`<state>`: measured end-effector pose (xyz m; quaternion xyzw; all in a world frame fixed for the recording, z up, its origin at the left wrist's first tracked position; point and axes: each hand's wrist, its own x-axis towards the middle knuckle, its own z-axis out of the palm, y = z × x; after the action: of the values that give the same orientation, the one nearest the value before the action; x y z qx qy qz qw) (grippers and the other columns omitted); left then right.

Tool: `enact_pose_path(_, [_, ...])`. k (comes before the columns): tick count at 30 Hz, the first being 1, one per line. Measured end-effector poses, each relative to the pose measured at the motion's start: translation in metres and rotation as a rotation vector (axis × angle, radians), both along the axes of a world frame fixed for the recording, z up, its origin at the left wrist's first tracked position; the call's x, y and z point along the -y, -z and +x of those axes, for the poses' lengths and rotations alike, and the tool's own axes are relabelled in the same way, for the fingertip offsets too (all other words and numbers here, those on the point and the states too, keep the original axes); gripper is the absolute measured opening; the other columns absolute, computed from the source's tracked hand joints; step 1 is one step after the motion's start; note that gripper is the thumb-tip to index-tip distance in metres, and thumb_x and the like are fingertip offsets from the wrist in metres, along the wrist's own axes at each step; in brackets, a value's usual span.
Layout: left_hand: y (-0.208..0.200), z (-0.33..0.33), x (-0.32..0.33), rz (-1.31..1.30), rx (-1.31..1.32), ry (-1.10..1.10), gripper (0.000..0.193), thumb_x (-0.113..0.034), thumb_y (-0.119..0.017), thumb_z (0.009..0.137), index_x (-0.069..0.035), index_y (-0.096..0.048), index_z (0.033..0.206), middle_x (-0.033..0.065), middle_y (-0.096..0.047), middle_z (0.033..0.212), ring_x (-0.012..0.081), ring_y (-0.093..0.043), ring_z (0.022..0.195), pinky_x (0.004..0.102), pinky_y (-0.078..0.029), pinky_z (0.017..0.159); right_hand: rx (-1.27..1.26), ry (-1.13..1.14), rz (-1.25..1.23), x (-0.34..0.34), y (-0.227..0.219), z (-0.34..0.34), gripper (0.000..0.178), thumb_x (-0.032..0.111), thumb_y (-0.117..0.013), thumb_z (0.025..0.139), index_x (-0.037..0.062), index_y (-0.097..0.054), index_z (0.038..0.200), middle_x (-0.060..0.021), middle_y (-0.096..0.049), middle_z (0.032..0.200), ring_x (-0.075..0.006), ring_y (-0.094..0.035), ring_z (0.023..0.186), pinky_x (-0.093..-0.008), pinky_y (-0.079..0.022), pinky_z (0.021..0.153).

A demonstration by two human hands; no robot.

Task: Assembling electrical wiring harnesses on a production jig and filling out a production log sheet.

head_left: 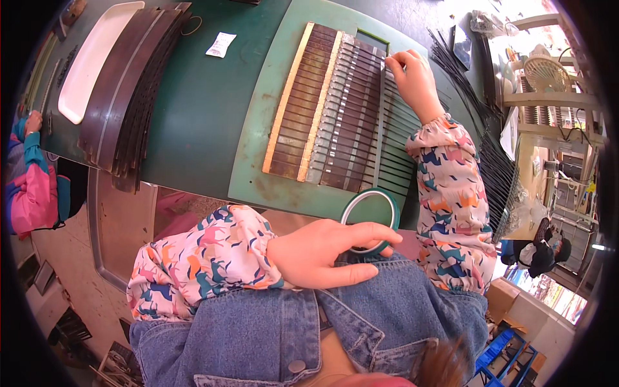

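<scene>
One large green table (206,135) is cut off at the top of the view. On it a paler green board (250,158) is laid, its right part covered by a close row of dark strips (354,122). The strips are crossed at the left by two pale wooden bars (287,97). To the left, a stack of long brown strips (132,84) is set down, its lower layers mostly hidden by the top one. Just beyond it a white tray (98,64) is seen, and at the left rim a co-worker (29,187) is partly cut off.

By the left hand (322,253), half open with thumb held apart, a roll of green tape (393,209) is held upright at the table's near edge; its lower rim is crossed by the index finger, and the other fingers are hidden. The right hand (390,61) is curled at the row's far right corner, fingertips drawn close together. A narrow pale band (380,122) is stretched below them; whether it is pinched cannot be told. A small white packet (220,45) is left on the table, its print unclear.
</scene>
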<state>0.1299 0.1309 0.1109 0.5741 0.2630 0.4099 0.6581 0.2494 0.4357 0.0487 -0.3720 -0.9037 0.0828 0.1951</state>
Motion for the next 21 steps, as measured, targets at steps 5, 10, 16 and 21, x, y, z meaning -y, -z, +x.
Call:
enact_pose_path(5, [-0.001, 0.001, 0.001, -0.004, -0.024, 0.007, 0.049, -0.018, -0.059, 0.090, -0.004, -0.043, 0.134, 0.0099, -0.062, 0.120, 0.0222, -0.061, 0.103, 0.0328, -0.047, 0.090, 0.121, 0.097, -0.015, -0.001, 0.003, -0.002, 0.027, 0.035, -0.063, 0.086, 0.0088, -0.068, 0.085, -0.0092, -0.064, 0.093, -0.0318, -0.057, 0.094, -0.0424, -0.045, 0.081])
enact_pose_path(10, [0.002, 0.004, 0.003, 0.002, 0.000, -0.037, 0.047, -0.017, -0.058, 0.089, -0.004, -0.044, 0.133, 0.0105, -0.063, 0.118, 0.0218, -0.062, 0.103, 0.0320, -0.048, 0.089, 0.298, 0.177, -0.170, 0.002, -0.022, -0.012, 0.027, 0.037, -0.064, 0.084, 0.0098, -0.068, 0.086, -0.0090, -0.064, 0.094, -0.0305, -0.056, 0.097, -0.0427, -0.044, 0.083])
enact_pose_path(16, [0.004, 0.005, 0.003, -0.002, 0.031, -0.052, 0.046, -0.015, -0.058, 0.089, -0.004, -0.045, 0.132, 0.0107, -0.063, 0.116, 0.0221, -0.062, 0.106, 0.0320, -0.048, 0.089, 0.235, 0.171, 0.042, 0.021, -0.011, -0.003, 0.017, 0.021, -0.063, 0.084, 0.0141, -0.070, 0.098, -0.0019, -0.061, 0.103, -0.0247, -0.054, 0.104, -0.0428, -0.041, 0.088])
enact_pose_path(21, [0.005, 0.005, 0.002, -0.009, 0.009, -0.044, 0.046, -0.015, -0.059, 0.088, -0.004, -0.046, 0.131, 0.0103, -0.063, 0.116, 0.0221, -0.062, 0.104, 0.0323, -0.048, 0.088, 0.321, -0.012, 0.152, 0.050, -0.009, 0.007, 0.043, 0.000, -0.058, 0.074, 0.0149, -0.066, 0.113, 0.0036, -0.058, 0.106, -0.0226, -0.051, 0.103, -0.0395, -0.039, 0.085])
